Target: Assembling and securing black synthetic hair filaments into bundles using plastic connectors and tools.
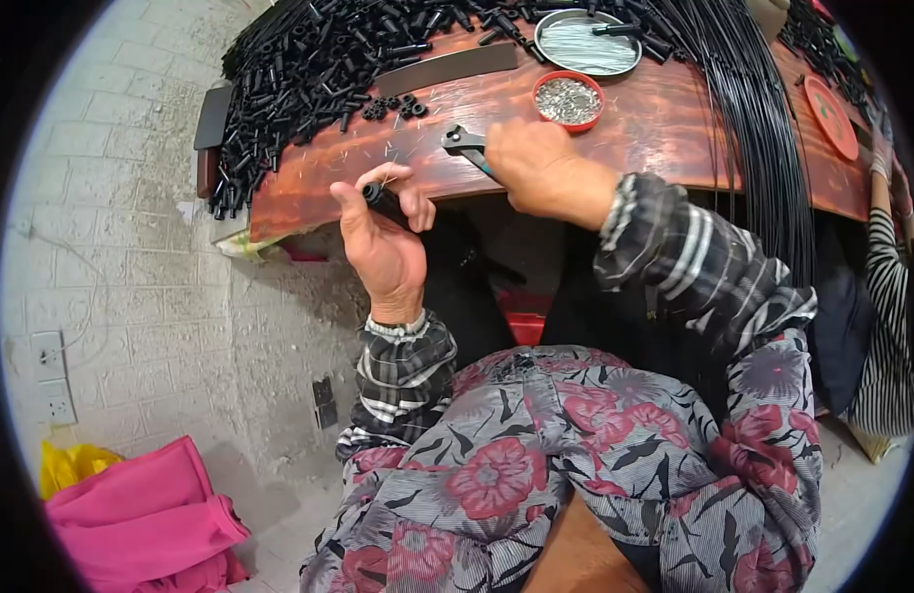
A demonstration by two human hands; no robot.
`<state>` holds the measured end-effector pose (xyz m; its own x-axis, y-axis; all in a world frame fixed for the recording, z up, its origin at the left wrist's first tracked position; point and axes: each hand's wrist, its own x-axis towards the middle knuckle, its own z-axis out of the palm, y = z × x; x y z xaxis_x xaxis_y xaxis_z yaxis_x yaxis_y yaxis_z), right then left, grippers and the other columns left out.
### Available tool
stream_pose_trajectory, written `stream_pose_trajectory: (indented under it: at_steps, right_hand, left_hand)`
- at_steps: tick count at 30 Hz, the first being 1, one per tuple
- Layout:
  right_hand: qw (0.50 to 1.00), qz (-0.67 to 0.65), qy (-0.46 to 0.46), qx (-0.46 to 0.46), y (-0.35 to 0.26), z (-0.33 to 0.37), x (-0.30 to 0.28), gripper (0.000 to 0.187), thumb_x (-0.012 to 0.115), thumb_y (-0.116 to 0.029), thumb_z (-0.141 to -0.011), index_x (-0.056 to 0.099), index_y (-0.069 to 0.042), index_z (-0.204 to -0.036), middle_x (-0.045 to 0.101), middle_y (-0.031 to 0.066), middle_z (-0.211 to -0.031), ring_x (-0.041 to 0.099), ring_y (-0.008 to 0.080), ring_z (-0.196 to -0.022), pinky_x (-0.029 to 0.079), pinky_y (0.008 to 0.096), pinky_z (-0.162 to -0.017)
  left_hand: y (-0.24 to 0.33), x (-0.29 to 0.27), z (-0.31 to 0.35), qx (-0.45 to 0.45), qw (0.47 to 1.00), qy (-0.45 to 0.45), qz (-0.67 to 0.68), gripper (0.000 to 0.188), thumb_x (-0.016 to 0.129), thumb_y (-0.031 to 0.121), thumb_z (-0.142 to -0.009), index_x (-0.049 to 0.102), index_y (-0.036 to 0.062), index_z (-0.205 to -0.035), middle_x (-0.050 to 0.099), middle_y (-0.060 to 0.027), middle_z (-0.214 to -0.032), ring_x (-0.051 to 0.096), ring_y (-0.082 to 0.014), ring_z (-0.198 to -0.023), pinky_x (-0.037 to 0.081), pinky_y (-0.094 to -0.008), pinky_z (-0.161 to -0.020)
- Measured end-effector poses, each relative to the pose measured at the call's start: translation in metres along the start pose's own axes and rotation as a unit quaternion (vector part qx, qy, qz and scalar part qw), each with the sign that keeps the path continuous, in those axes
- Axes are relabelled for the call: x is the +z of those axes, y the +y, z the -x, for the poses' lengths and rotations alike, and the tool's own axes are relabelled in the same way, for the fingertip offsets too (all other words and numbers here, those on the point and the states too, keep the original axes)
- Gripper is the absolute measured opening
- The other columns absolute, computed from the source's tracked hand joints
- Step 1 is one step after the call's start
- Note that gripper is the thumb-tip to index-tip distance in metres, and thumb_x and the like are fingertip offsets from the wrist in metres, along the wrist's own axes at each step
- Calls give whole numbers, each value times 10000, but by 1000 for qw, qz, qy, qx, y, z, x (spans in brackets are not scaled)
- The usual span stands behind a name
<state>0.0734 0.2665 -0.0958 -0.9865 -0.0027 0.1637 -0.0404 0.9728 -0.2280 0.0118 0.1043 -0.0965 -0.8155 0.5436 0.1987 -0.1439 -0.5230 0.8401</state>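
Observation:
My left hand is raised at the table's front edge, its fingers curled round a short black plastic tube. A thin, pale pin or wire seems to stick out at the tube's end, too small to make out fully. To the right, my right hand grips a pair of pliers with a dark metal head and a touch of teal on the handle. The pliers' head points left, apart from the tube; whether the jaws hold anything cannot be seen. Small black ring-shaped pieces lie beyond my left hand.
Black tube parts are heaped at the far left behind a dark strip. A red bowl holds small metal bits; a metal dish holds pale thin rods. Long black cables drape over the right edge. Another person's striped sleeve shows.

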Motion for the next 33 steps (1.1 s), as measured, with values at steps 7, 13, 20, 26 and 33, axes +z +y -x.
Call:
stream_pose_trajectory:
  at_steps: [7,13,20,26,33]
  right_hand:
    - [970,-236,48,-12,-21,24,-5,245,526,-8,-655,516,18,-898,541,216,-716,536,388,-760,401,421,-637]
    - [998,-40,37,12,-70,11,9,490,567,29,-654,442,-65,-1119,489,154,-931,466,332,-844,424,387,-671]
    - [994,10,105,-24,-74,-10,23,538,564,44,-662,421,-81,-1166,461,135,-893,430,294,-821,417,352,-672]
    - [990,32,133,-35,-62,-12,30,539,565,37,-664,426,-99,-1167,452,119,-872,432,286,-808,421,338,-664]
    - [976,76,182,-93,-43,-10,28,503,609,4,-622,477,-116,-1092,452,74,-824,469,254,-798,451,329,-596]
  left_hand:
    - [1,-40,5,-14,1000,-5,1,635,322,517,-872,503,-60,-1066,422,-15,-539,334,-93,-471,274,-234,-455]
    - [10,-59,12,-17,1000,17,-4,685,325,546,-858,517,-80,-1058,428,1,-535,335,-77,-459,276,-216,-437]
    - [6,-77,10,-34,999,26,0,718,361,587,-822,547,-79,-1015,441,11,-538,329,-56,-437,269,-208,-412]
    - [-3,-82,10,-61,998,20,-6,726,386,611,-799,574,-67,-978,439,18,-536,322,-53,-430,265,-203,-412]
    - [-5,-78,14,-101,995,10,-5,730,409,618,-786,590,-70,-949,447,10,-534,326,-52,-445,259,-202,-425]
